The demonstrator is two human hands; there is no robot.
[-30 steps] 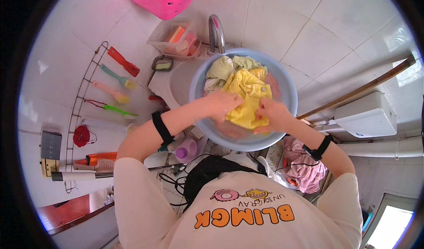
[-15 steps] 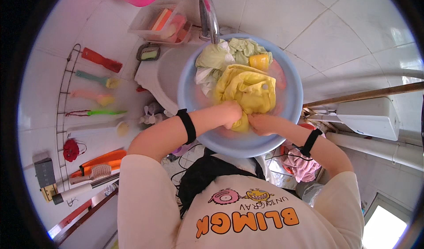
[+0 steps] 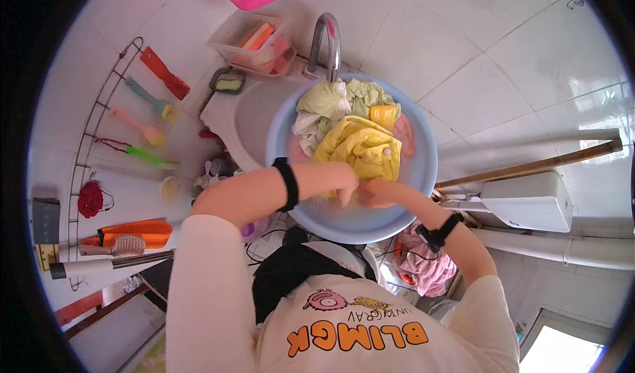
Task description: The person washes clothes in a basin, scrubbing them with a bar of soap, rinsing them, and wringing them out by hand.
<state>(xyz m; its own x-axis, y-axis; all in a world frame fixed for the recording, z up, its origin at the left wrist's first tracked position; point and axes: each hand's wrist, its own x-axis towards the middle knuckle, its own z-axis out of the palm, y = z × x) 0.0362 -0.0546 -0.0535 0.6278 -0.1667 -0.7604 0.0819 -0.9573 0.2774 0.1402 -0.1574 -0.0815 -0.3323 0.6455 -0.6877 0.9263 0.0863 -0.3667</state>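
Note:
A light blue basin (image 3: 423,168) stands on the sink, with cloudy water in its near part. In it lies a wet yellow garment (image 3: 360,145), bunched up, with a round button-like spot on its right side. My left hand (image 3: 342,180) is closed on the garment's near edge, fingers bent downward. Close beside it my right hand (image 3: 380,192) is also closed at that edge, its fingertips mostly hidden. Pale green cloth (image 3: 324,100) and white cloth fill the far side. A yellow cup-like piece (image 3: 383,116) and pink cloth (image 3: 404,135) sit at the right.
Beyond the basin rises a chrome faucet (image 3: 329,42). A clear plastic box (image 3: 254,42) and a soap dish (image 3: 227,81) stand at the back left. Brushes hang from a wire rack (image 3: 89,135) on the left wall. Right of me are a wooden pole (image 3: 529,168) and a white cistern (image 3: 529,201).
The view has shifted, so the basin sits slightly lower and further left. My hands remain together at the garment's near edge; the yellow fold that showed between them is now out of sight.

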